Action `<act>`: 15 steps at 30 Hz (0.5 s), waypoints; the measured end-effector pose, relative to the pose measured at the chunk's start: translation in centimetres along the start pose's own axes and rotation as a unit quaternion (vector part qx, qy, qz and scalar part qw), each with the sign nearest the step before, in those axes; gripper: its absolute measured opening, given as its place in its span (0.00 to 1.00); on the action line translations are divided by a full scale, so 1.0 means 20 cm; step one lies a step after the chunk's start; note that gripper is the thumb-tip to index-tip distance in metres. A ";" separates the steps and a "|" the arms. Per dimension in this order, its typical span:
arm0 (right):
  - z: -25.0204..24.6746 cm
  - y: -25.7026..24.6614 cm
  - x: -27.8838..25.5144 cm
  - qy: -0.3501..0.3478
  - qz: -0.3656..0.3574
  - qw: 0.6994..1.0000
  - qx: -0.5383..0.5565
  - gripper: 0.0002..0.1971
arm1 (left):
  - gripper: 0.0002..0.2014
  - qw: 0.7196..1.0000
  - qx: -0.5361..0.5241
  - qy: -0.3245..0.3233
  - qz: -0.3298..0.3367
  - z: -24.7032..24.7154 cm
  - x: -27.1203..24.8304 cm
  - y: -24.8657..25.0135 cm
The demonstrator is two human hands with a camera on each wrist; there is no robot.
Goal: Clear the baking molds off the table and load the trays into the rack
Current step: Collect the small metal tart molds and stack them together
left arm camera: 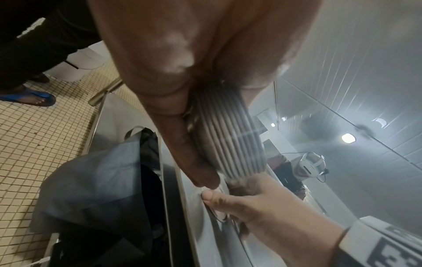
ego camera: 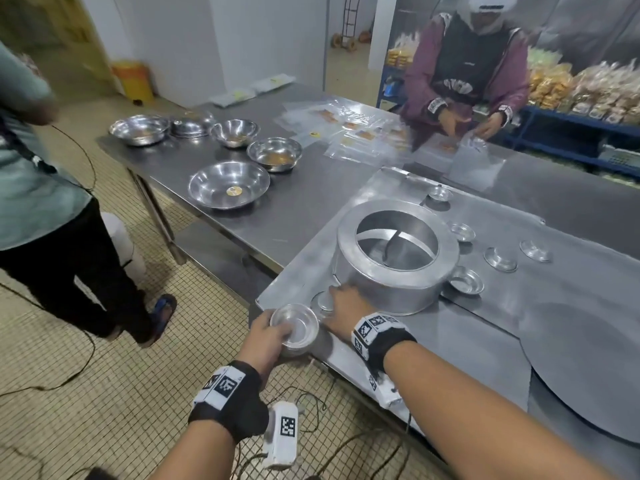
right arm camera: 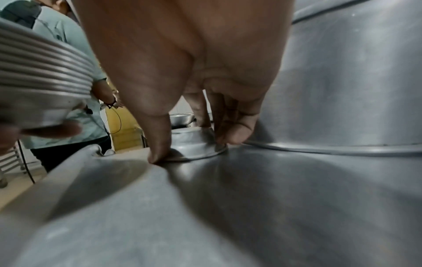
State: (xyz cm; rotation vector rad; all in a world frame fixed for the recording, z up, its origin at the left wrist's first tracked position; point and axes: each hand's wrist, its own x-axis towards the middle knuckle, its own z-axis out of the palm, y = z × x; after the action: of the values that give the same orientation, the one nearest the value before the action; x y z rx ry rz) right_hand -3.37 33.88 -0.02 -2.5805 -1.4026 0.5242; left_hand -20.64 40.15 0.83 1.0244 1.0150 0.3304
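At tray (ego camera: 433,341) corner, 6 o'clock of pot (ego camera: 398,258): stack (ego camera: 294,329) gripped by left hand (ego camera: 268,336) (kept nested for carrying); mold (right arm camera: 196,142) pinched by right hand (ego camera: 346,308), fingertips at rim for lifting.

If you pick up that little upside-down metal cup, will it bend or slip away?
The small mold looks like thin, stiff metal, so it probably won't flop, and is likely light. Its low rim lies flat on the shiny tray, so it may slide before the right hand gets a grip.
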 end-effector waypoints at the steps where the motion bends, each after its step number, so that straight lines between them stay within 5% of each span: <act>1: 0.01 -0.01 0.01 -0.003 0.004 1.000 -0.010 0.29 | 0.14 1.000 -0.007 0.003 -0.003 -0.02 0.00 0.00; 8: -0.03 -0.03 -0.01 0.032 -0.032 0.997 -0.063 0.33 | 0.13 1.000 -0.010 0.012 -0.003 -0.06 0.01 0.00; 15: -0.06 0.05 -0.09 0.093 -0.049 0.994 -0.030 0.24 | 0.12 1.000 0.023 -0.001 0.002 0.04 0.08 0.02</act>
State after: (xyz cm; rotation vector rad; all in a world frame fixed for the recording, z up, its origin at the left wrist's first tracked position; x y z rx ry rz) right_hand -3.07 31.78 1.20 -2.5146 -1.4910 0.2232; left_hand -19.10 41.03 0.37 1.0693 1.0222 0.3101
